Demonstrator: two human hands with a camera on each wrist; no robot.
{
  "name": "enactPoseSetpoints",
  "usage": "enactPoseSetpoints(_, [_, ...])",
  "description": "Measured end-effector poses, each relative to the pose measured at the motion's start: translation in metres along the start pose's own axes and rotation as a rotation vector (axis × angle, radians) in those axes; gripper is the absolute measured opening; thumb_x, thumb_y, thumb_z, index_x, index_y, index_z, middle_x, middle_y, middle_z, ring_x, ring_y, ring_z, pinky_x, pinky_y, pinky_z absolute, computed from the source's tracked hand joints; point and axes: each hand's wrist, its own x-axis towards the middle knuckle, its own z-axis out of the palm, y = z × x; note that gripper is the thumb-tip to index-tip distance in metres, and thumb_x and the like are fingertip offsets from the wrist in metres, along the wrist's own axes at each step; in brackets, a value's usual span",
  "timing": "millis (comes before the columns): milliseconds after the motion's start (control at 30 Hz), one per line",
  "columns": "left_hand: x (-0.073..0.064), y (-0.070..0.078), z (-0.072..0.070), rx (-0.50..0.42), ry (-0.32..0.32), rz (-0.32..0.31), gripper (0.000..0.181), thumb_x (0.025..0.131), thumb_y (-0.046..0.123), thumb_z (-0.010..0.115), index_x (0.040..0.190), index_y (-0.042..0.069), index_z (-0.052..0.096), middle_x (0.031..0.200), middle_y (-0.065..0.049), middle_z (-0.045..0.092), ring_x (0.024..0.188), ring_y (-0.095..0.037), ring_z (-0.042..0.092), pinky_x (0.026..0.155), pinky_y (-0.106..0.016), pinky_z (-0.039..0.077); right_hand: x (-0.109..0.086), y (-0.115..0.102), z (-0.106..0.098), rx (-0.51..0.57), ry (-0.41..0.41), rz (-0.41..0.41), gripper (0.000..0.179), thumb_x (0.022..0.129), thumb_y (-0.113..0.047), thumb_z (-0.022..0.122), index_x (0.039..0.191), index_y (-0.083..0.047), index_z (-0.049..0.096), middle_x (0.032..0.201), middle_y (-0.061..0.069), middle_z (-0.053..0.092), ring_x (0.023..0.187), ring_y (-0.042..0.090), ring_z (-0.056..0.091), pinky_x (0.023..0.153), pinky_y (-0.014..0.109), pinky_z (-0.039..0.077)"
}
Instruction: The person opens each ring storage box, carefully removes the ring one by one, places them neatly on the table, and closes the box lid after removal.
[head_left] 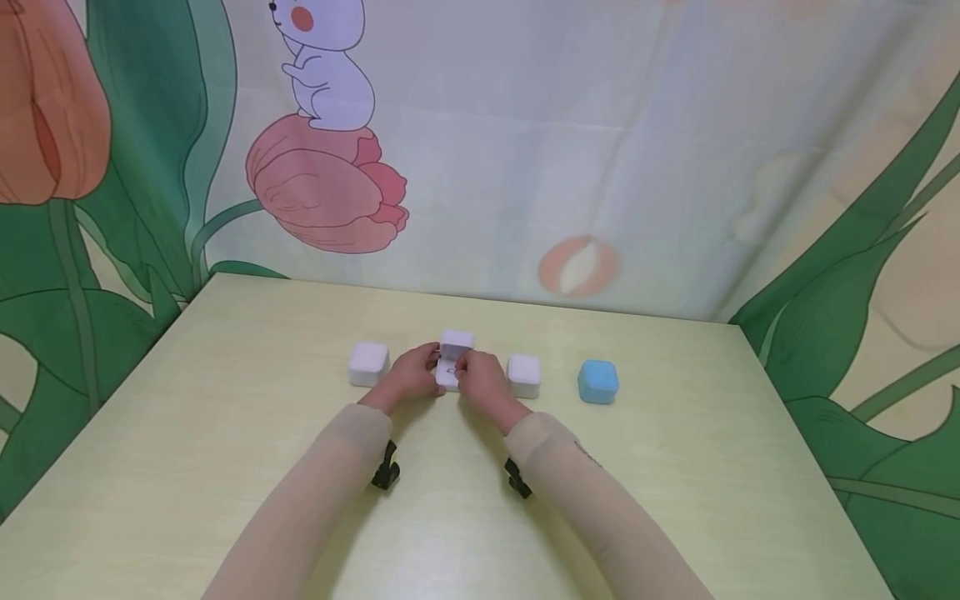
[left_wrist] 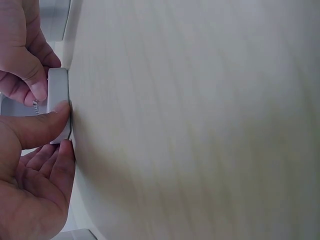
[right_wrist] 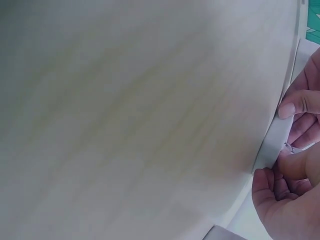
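Pale wood-grained table (head_left: 247, 417); open white box (head_left: 453, 352), two white boxes (head_left: 524, 375), blue box (head_left: 597, 382)

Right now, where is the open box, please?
In the head view, the open box is just left of centre, between the left hand and the right hand.

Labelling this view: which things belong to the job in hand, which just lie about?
In the job:
open white rounded-square box, gripped by the left hand
small silvery metal-looking ring, pinched by the right hand

Apparently lying about:
white rounded-square box left of the hands
matching white box right of them
blue rounded-square box, furthest right
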Motion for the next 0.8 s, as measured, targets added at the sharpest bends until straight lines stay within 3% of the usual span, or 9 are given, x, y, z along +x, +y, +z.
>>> enactPoseSetpoints(800, [-0.0019,0.0020,-0.0006,0.008,-0.002,-0.011,0.083,0.085,-0.002,0.072,0.157,-0.008,0.029,0.158,-0.024,0.044,0.150,-0.037,0.041,0.127,-0.047,0.032,0.0022,0.0069,-0.0044,0.018,-0.055,-0.042,0.010,0.098,-0.001,0.060,0.102,0.005,0.068,0.104,0.020,0.074,0.096,0.029,0.065,0.092,0.039,0.055])
